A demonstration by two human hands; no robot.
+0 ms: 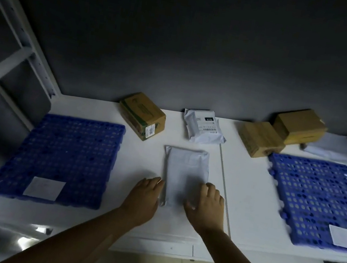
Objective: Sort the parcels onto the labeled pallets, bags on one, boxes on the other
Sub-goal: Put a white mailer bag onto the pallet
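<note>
A flat grey mailer bag [184, 172] lies lengthwise in the middle of the white table. My left hand [144, 197] touches its near left edge, and my right hand [206, 205] rests on its near right corner, thumb on top. Neither hand has lifted it. A second white bag [204, 127] with a barcode label lies behind it. Cardboard boxes stand at the back: one with green print [142, 115] to the left, two plain ones [259, 139] [298, 126] to the right. A blue pallet [60, 158] with a white label lies left, another blue pallet [321, 202] right.
A metal shelf frame [8, 53] stands at the far left. Another pale bag [334, 151] lies at the back right behind the right pallet. A seam [224, 185] runs between two table tops. The table's front edge is near my forearms, with floor below.
</note>
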